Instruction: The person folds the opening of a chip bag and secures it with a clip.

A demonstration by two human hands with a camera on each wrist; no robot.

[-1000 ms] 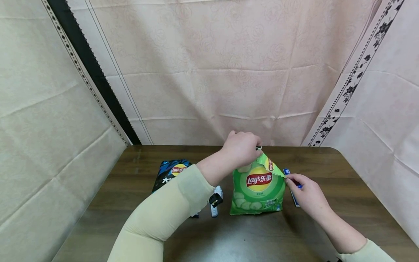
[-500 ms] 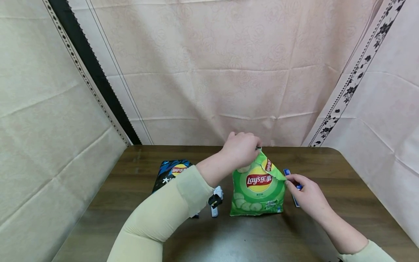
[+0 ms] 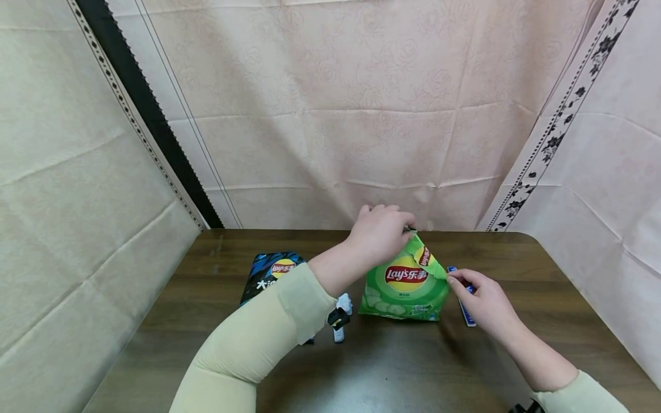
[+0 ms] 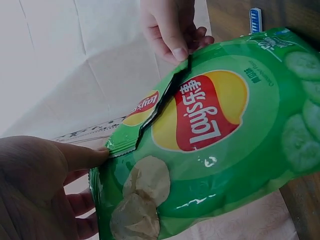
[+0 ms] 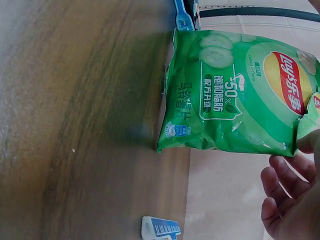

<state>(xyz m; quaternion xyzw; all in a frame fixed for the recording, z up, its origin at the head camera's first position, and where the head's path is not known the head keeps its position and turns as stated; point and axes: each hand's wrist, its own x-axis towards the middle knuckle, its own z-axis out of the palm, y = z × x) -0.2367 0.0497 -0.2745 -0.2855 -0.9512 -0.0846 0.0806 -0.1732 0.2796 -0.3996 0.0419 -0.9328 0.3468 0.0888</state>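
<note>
A green Lay's chip bag (image 3: 403,295) stands between the two hands, its front with the red and yellow logo facing the head camera. The left hand (image 3: 379,232) reaches over from the left and pinches the bag's top left corner, thumb in front in the left wrist view. On the other side, the right hand (image 3: 482,301) pinches the top right corner between thumb and forefinger. A top flap (image 4: 140,115) bearing a smaller logo folds down aslant across the front, with a dark line along its edge. The head view hides part of the bag behind the left hand.
A black and blue Lay's bag (image 3: 265,275) lies behind the left forearm. Close to the left cuff is a small white and blue item (image 3: 338,332). A narrow blue and white item (image 3: 466,312) lies beside the right hand. Cloth hangs around the wooden table (image 3: 387,378).
The bag's bottom edge has swung up and away from the viewer, and the bag has shifted slightly left. Both hands keep their pinch on its top corners.
</note>
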